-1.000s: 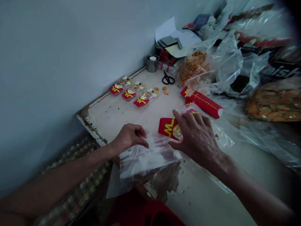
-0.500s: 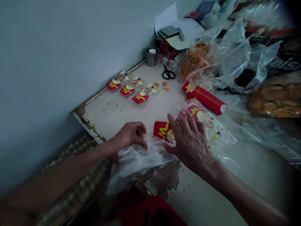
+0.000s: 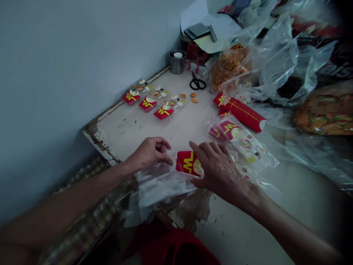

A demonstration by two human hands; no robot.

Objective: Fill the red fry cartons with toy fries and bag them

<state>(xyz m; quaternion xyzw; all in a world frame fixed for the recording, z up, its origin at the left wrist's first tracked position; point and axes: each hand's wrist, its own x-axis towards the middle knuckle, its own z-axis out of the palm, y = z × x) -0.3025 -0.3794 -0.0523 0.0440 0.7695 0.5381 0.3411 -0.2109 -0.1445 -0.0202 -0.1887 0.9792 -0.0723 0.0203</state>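
My right hand (image 3: 216, 165) spans a small red packet (image 3: 185, 162) with a yellow zigzag print, its index finger at the far edge and its thumb at the near edge. The palm hides part of the packet. My left hand (image 3: 150, 154) is just left of it, thumb and index finger curved but apart. Under and in front of that hand lie clear plastic bags (image 3: 162, 187) at the table's near edge. Beyond my right hand, similar red packets (image 3: 228, 129) lie in clear plastic with small coloured pieces. Several more packets (image 3: 164, 112) form a row near the wall.
Black scissors (image 3: 198, 84) and a metal cup (image 3: 177, 63) stand toward the back. A long red stack of cartons (image 3: 242, 112) lies at right, before bags of orange snacks (image 3: 230, 68). Loose almond-like pieces (image 3: 194, 99) are on the table. The wall borders the left.
My right hand and the red packet have moved slightly left and toward me, near the plastic bags. The thumb and index finger of my left hand have spread a little.
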